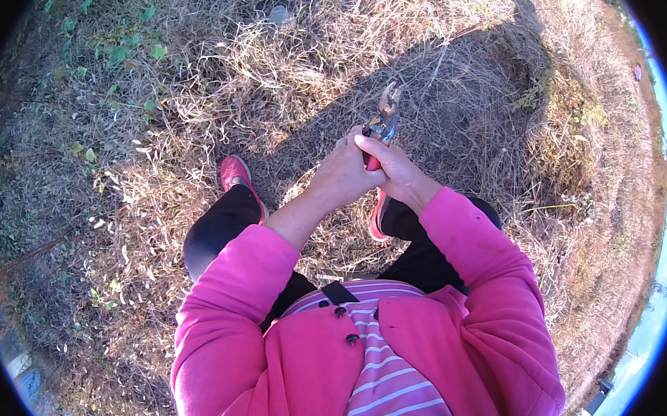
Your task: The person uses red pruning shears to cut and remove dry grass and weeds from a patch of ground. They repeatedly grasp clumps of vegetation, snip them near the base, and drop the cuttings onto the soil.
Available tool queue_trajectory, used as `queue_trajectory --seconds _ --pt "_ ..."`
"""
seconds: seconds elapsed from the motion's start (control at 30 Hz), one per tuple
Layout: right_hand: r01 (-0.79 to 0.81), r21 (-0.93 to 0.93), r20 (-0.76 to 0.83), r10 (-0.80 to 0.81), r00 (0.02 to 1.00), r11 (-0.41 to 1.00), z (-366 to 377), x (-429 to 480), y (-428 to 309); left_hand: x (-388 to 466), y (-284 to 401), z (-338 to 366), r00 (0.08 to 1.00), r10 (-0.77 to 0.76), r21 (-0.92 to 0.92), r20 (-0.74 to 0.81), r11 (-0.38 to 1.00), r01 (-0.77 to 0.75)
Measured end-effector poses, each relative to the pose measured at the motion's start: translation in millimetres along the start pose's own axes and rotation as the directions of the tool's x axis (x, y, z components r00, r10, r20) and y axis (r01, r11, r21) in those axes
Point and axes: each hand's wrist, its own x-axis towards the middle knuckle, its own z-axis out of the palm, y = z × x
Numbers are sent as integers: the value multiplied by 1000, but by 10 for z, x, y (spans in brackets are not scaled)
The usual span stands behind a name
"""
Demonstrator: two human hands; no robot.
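Note:
A pair of pruning shears (384, 117) with red handles is held out in front of me, its worn metal jaws pointing up and away over the dry grass. Both hands meet on the handles. My left hand (345, 172) wraps the handle side from the left, fingers curled. From the right, my right hand (394, 166) closes around the same handles, with its thumb lying near the pivot. The fingers partly cover the handles and each other. A coil spring shows just above the fingers.
Dry matted grass (232, 82) surrounds my feet in red shoes (234, 171). Green leafy plants (117, 54) grow at the upper left. A taller yellowish weed clump (566, 128) stands at the right. Far off at the right edge is a small pink figure or object (638, 72).

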Motion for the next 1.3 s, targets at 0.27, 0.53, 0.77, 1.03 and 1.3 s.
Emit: queue_trajectory --seconds 0.27,0.53,0.77,1.03,1.3 --pt "8 72 -21 -7 1000 997 -4 -11 53 -10 -27 4 1000 5 -23 14 1000 -5" --pt "61 150 36 -67 997 987 -186 76 30 0 -66 -43 996 57 -69 63 996 -52" --pt "-2 66 -41 4 999 998 -213 195 9 -132 54 -284 949 248 20 -193 968 -249" --pt "-352 -193 196 388 901 916 -30 771 470 -567 177 -372 893 451 -200 -12 874 -444" --pt "-530 -21 428 486 762 848 69 2092 1136 -756 92 -873 862 504 -473 48 772 -425"
